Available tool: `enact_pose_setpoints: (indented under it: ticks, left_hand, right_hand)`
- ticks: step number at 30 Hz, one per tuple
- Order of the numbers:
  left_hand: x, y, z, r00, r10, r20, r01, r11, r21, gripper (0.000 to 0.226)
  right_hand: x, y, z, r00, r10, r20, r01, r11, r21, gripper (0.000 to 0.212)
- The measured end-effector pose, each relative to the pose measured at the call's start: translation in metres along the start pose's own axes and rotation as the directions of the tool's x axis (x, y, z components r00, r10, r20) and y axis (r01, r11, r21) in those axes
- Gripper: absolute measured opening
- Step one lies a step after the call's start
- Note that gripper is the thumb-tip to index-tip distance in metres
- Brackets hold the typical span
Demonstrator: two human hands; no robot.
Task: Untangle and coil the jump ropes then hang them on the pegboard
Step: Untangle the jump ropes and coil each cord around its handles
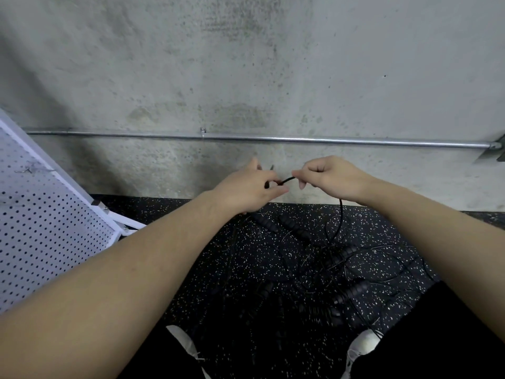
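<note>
Both my hands are raised in front of the concrete wall, a thin black jump rope cord (285, 181) stretched between them. My left hand (246, 191) pinches one part of the cord, and two ribbed black handles (295, 229) hang just below it. My right hand (328, 177) pinches the cord a short way to the right; from there the cord (341, 214) drops to the floor. A tangle of black ropes and ribbed handles (347, 272) lies on the speckled floor below. The white pegboard (41, 214) leans at the left.
A metal pipe (273, 138) runs along the concrete wall above my hands. The floor (191, 214) is black rubber with white flecks. My white shoes (363, 346) and dark trouser legs show at the bottom edge, close to the tangle.
</note>
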State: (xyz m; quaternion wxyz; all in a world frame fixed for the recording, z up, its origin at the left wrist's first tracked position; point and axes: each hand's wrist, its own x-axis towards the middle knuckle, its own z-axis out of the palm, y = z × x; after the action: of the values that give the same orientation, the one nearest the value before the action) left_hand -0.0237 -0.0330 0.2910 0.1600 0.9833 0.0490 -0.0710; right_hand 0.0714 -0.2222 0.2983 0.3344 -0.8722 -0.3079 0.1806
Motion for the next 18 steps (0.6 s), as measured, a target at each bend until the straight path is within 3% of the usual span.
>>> enact_pose_setpoints:
  ticks: [3,5,10,16,18]
  left_hand:
    - [0.001,0.006,-0.001,0.971,0.200,-0.128,-0.196,0.980,0.041,0.042]
    - [0.003,0.006,0.000,0.960,0.248,-0.134,-0.242,0.968,0.061,0.040]
    - [0.009,-0.001,0.003,0.977,0.109,-0.181,-0.105,0.994,0.031,0.042]
    - [0.003,-0.022,-0.006,0.992,-0.036,-0.124,0.024,0.996,-0.091,0.034]
    - [0.002,-0.026,-0.008,0.992,-0.063,-0.112,0.047,0.990,-0.133,0.043]
  right_hand:
    - [0.002,-0.009,0.004,0.999,-0.038,-0.038,0.040,0.998,0.053,0.040]
    - [0.003,-0.008,0.005,0.998,-0.034,-0.057,0.040,0.993,0.110,0.043]
    - [0.000,0.002,0.006,0.995,0.059,0.086,-0.069,0.990,0.123,0.049]
    - [-0.006,0.017,0.002,0.976,0.093,0.199,-0.113,0.989,0.092,0.052]
    - [-0.007,0.021,-0.001,0.968,0.120,0.221,-0.138,0.988,0.070,0.050]
